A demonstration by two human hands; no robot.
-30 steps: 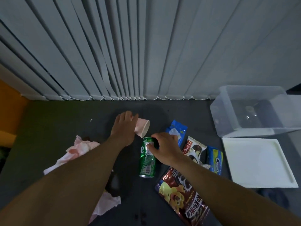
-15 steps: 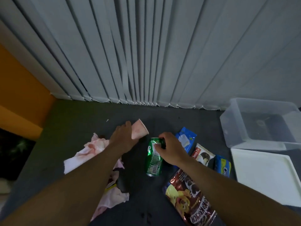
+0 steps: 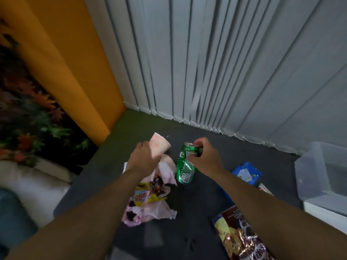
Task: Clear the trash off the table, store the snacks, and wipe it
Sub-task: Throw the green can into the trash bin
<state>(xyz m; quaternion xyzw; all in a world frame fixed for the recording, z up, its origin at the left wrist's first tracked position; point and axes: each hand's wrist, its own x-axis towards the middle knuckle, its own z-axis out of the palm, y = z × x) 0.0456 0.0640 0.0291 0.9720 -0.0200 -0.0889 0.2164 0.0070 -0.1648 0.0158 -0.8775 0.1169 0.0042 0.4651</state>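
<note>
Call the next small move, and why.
Probably lift both hands clear of the table: the left hand grips the pink paper cup and the right hand grips the dented green can near its top, so both trash pieces look secured.

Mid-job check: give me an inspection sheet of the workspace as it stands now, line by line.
Surface: dark grey table, littered towards its left side.
Job's things: dented green can and pink paper cup, both in hand; blue snack packet and brown cereal bag lying flat; clear bin at the right edge.
Clutter: crumpled pink tissue with a yellow wrapper on it.
Grips: left hand holds the cup; right hand grips the can near its top.
Cables: nothing seen.
Surroundings: grey vertical blinds behind, orange wall and foliage to the left.
</note>
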